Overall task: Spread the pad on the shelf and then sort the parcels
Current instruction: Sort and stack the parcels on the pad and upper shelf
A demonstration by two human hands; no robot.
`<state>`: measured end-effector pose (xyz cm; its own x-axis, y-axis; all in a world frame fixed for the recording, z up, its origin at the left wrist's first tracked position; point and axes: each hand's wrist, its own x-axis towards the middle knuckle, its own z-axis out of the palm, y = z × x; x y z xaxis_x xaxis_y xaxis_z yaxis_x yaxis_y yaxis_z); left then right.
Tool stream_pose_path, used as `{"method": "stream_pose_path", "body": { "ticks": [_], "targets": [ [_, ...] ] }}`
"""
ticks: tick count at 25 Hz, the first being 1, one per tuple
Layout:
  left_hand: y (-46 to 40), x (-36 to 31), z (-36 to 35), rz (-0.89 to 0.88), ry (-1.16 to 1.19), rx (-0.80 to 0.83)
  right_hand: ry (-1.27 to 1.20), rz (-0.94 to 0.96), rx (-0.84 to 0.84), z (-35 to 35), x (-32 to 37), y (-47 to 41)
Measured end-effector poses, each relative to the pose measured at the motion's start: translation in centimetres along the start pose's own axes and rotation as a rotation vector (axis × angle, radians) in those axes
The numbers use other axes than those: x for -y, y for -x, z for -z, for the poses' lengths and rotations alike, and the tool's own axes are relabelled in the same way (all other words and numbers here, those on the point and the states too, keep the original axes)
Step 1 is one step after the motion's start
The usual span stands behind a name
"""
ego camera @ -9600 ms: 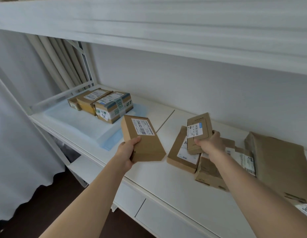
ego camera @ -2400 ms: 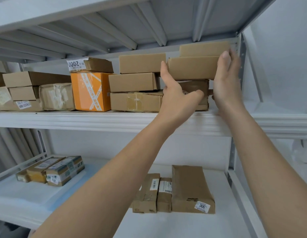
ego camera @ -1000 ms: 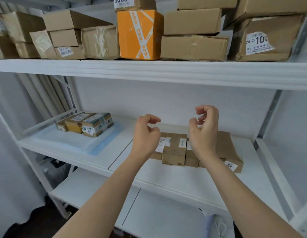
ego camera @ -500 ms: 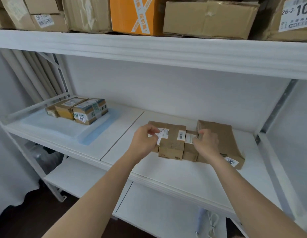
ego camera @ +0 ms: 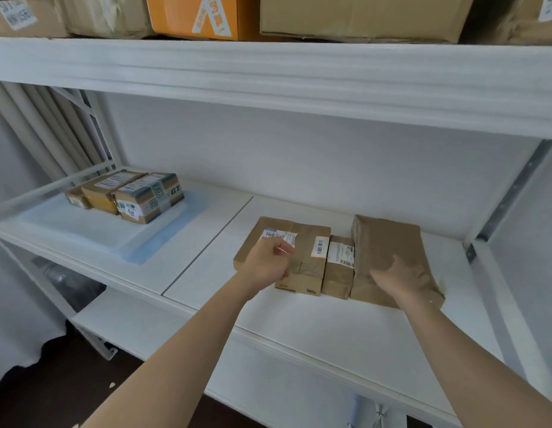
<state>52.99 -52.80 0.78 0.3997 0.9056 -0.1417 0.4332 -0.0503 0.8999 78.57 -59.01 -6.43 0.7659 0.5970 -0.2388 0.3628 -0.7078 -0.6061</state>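
Observation:
A pale blue-and-white pad [ego camera: 83,233] lies spread on the left part of the white shelf [ego camera: 299,322]. Three taped parcels [ego camera: 148,199] stand in a row at its back. On the right part four brown parcels lie side by side: a flat labelled parcel [ego camera: 268,230], a box [ego camera: 315,257], a small box [ego camera: 339,264] and a large paper-wrapped parcel [ego camera: 389,239]. My left hand [ego camera: 267,265] sits curled over the flat parcel's near right corner; its fingertips are hidden. My right hand [ego camera: 404,276] lies on the large parcel's near end, thumb by its left edge.
The upper shelf board [ego camera: 268,72] hangs close overhead and carries cardboard boxes and an orange box [ego camera: 200,13]. A metal upright [ego camera: 509,193] bounds the shelf on the right. A lower shelf [ego camera: 129,319] juts out below. A white curtain hangs at the left.
Both hands came down from the upper shelf to the right-hand row. In the last half second the left hand dropped onto the flat parcel and the right slid onto the large parcel.

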Motion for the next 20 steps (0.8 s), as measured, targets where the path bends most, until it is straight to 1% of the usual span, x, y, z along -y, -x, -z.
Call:
{"method": "stream_pose_path", "body": {
  "ticks": [2,5,7,9,11,13,17,20],
  "targets": [
    [-0.2,0.2,-0.6,0.023,-0.001,0.035,0.037,-0.027,0.012,-1.5,-2.3,-3.4],
    [-0.6,0.2,-0.8,0.067,0.023,0.049,0.134,-0.098,0.02,-1.7,-1.7,-2.4],
    [-1.0,0.4,-0.4,0.091,0.038,0.035,0.17,-0.141,0.034,-1.9,-1.2,-2.5],
    [-1.2,0.7,0.5,0.1,0.054,-0.013,0.214,-0.163,0.05,-2.3,-0.8,-2.2],
    [-1.4,0.7,1.1,0.1,0.063,-0.07,0.241,-0.138,0.029,-2.9,-0.7,-2.2],
    [-1.6,0.7,1.2,0.102,0.064,-0.088,0.278,-0.097,0.016,-3.2,-0.4,-1.8],
    [-1.6,0.1,0.3,0.12,0.074,-0.023,0.373,-0.008,-0.03,-1.1,1.2,-1.3],
    [-1.6,-0.2,0.2,0.141,0.115,-0.032,0.386,-0.062,-0.142,0.0,0.5,-1.1]
  ]
}}
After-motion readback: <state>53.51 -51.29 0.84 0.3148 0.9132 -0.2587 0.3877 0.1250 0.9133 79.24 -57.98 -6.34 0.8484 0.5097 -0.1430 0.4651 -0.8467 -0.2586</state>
